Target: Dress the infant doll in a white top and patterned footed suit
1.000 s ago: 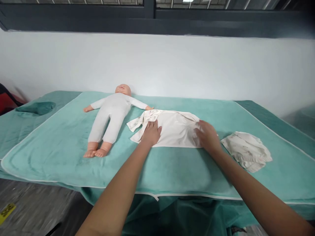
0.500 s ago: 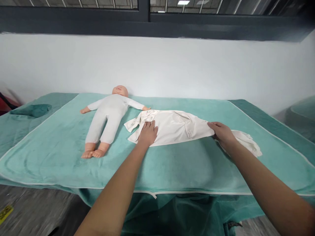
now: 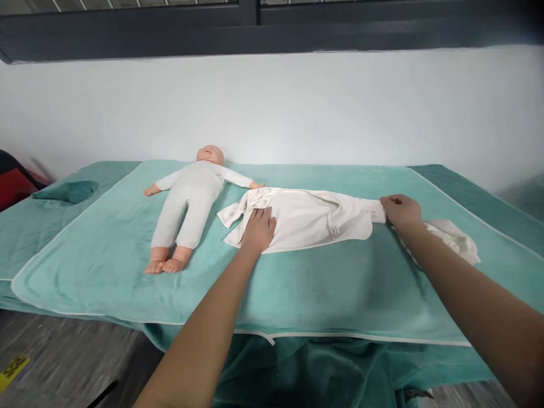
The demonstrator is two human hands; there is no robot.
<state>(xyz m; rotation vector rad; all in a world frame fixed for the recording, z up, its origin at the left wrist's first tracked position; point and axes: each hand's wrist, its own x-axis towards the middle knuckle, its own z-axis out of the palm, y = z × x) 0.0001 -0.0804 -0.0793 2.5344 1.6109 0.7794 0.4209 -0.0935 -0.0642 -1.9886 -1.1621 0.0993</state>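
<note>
A white baby garment [image 3: 306, 218] with a small printed pattern at its left end lies spread across the green bed cover [image 3: 331, 294]. My left hand [image 3: 259, 229] rests flat on its left part, fingers stretched out. At the other end, my right hand [image 3: 400, 211] pinches the tip of a narrow sleeve-like piece, pulled out to the right. To the left, a baby doll [image 3: 189, 198] in a white body suit lies on its back, its arms spread; one doll hand is close to the garment's upper left edge.
Another crumpled white cloth [image 3: 454, 238] lies behind my right forearm. A folded green pillow-like cloth [image 3: 66, 191] is at the left, near a red and black object [image 3: 17, 181]. A white wall [image 3: 297, 113] with a dark window frame [image 3: 170, 31] rises behind the bed.
My right hand has moved right, and the narrow piece is now drawn out from the garment's right end. My left hand stays pressed on the cloth. The view has tilted slightly down.
</note>
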